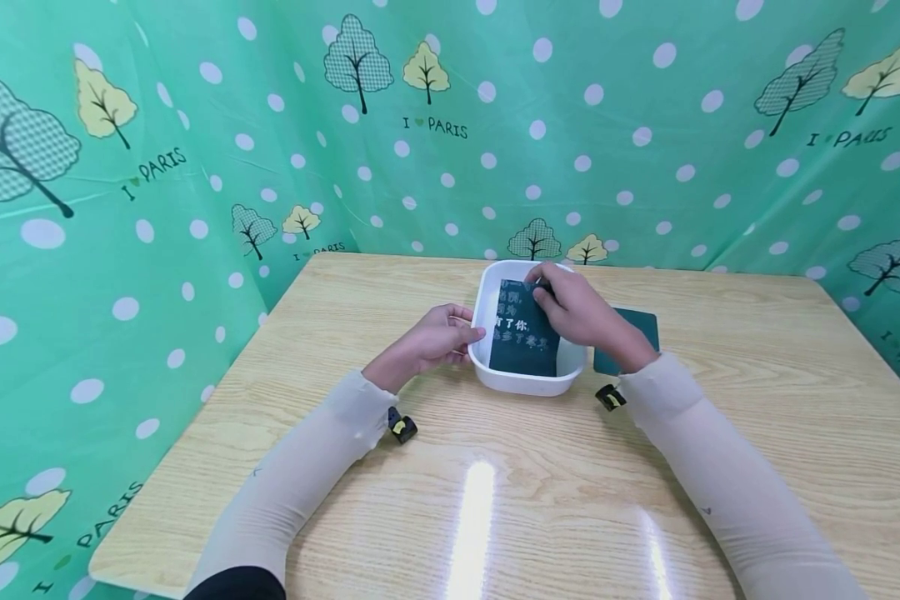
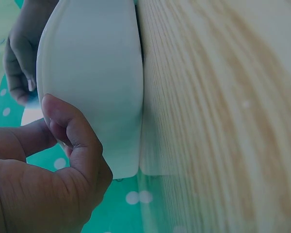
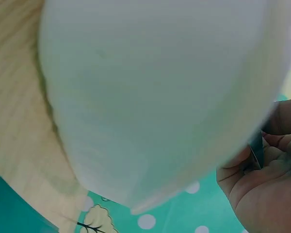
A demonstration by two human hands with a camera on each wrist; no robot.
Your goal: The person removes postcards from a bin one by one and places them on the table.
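Observation:
A white plastic basin (image 1: 527, 383) stands on the wooden table. My left hand (image 1: 441, 335) grips its left rim, thumb over the edge and fingers outside, as the left wrist view also shows. Inside the basin is a dark green booklet (image 1: 525, 354) with white Chinese characters on its cover. My right hand (image 1: 576, 307) reaches over the far right rim and pinches the booklet's top right edge. In the right wrist view the basin wall (image 3: 150, 97) hides most of the booklet; only a dark sliver shows at the right hand (image 3: 266, 179).
A second dark green booklet or card (image 1: 643, 323) lies on the table right of the basin, partly under my right forearm. Black straps (image 1: 402, 427) with yellow marks show beside both wrists. A green dotted curtain (image 1: 450, 200) hangs behind and left of the table (image 1: 390, 517).

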